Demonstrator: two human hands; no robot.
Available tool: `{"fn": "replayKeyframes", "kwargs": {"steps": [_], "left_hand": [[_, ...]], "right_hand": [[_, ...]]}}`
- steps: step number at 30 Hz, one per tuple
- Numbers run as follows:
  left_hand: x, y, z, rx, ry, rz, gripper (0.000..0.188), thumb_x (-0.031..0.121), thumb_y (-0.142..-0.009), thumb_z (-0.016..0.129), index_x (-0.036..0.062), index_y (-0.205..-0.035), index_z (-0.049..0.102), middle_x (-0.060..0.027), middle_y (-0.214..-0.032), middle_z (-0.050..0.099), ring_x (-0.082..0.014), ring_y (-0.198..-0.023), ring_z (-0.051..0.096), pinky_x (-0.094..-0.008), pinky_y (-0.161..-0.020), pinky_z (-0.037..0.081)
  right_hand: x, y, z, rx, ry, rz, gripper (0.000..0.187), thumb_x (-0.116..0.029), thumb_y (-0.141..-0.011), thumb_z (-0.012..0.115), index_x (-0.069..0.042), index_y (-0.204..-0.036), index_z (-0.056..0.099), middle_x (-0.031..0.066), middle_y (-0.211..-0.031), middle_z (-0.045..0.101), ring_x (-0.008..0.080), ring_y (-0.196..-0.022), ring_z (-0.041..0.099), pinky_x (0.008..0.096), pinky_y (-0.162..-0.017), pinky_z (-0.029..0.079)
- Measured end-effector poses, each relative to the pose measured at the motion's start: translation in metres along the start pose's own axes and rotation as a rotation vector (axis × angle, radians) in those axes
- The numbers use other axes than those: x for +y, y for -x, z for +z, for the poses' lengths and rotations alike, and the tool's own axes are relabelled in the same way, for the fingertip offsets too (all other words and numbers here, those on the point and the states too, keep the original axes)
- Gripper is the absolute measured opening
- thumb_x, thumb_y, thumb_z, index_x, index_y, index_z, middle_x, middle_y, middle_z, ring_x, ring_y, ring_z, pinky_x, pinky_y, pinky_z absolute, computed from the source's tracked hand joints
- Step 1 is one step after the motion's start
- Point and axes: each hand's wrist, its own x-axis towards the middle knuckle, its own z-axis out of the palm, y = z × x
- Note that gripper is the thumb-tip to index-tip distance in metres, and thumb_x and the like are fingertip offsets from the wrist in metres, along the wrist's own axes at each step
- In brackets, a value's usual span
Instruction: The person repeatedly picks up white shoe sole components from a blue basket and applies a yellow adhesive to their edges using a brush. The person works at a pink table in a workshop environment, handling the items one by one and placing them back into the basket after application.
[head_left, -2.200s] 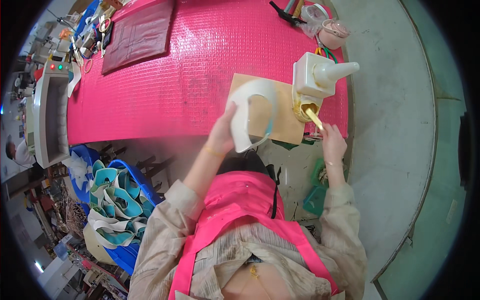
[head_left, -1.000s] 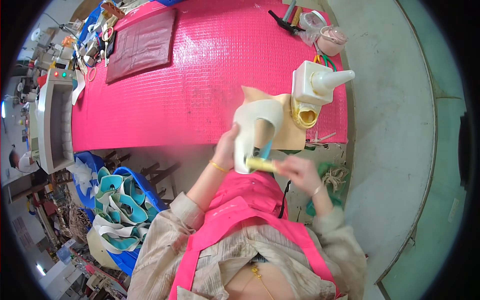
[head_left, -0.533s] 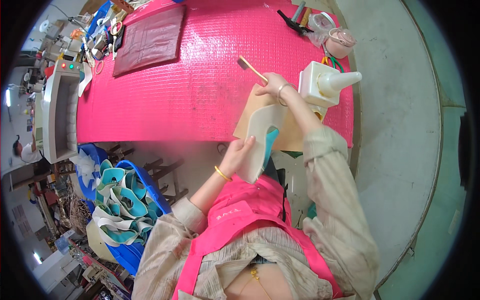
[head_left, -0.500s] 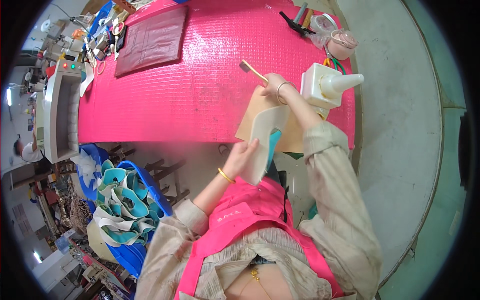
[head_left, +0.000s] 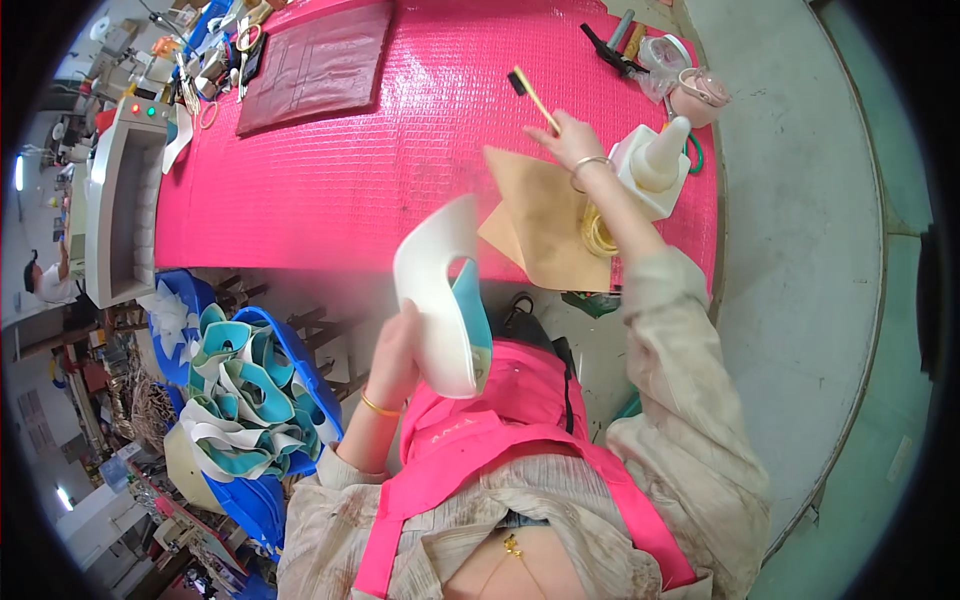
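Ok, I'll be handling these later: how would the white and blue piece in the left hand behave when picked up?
The piece is probably flexible but springy: it curves, yet its free end seems not to sag. It looks light, being thin and held by the left hand alone. Similar pieces bend in the blue tub, so cracking seems unlikely.

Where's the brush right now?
In the head view, the brush is toward the top, right of centre, in the right hand, over the pink table and up-left of the white bottle.

Head-worn fisheye, facing down over pink table (head_left: 320, 190).
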Motion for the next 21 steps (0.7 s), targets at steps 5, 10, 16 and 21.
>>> {"fn": "replayKeyframes", "kwargs": {"steps": [5,10,16,21], "left_hand": [[0.031,0.004,0.002,-0.223,0.192,0.103,0.035,0.018,-0.085,0.051,-0.0016,-0.113,0.044,-0.011,-0.105,0.055,-0.0185,-0.095,0.055,-0.0307,-0.079,0.045],[0.032,-0.019,0.001,-0.143,0.071,0.231,0.04,0.015,-0.083,0.053,-0.0041,-0.116,0.04,-0.0129,-0.11,0.053,-0.0197,-0.097,0.055,-0.0332,-0.082,0.044],[0.055,-0.017,0.057,-0.165,0.173,0.32,0.041,0.013,-0.082,0.048,-0.0057,-0.116,0.037,-0.0085,-0.105,0.053,-0.0186,-0.097,0.052,-0.0317,-0.08,0.043],[0.043,-0.032,0.062,-0.19,0.09,0.323,0.037,0.002,-0.079,0.049,-0.0039,-0.115,0.041,-0.0111,-0.107,0.052,-0.0157,-0.092,0.054,-0.0275,-0.079,0.043]], "right_hand": [[0.025,0.162,-0.061,0.19,-0.445,-0.164,0.026,-0.024,-0.084,0.049,-0.008,-0.105,0.048,0.0151,-0.093,0.057,0.0308,-0.085,0.056,0.037,-0.072,0.043],[0.09,0.21,-0.016,0.166,0.218,0.182,0.018,-0.021,-0.08,0.053,-0.013,-0.096,0.051,0.0113,-0.088,0.054,0.0315,-0.076,0.057,0.0417,-0.063,0.045],[0.094,0.19,0.022,0.199,0.266,0.218,0.016,-0.023,-0.08,0.051,-0.014,-0.092,0.052,0.011,-0.086,0.051,0.0321,-0.072,0.056,0.0437,-0.059,0.045],[0.098,0.201,0.004,0.287,0.27,0.174,0.017,-0.022,-0.079,0.052,-0.014,-0.094,0.053,0.0094,-0.085,0.05,0.0318,-0.072,0.056,0.0437,-0.058,0.044]]}}
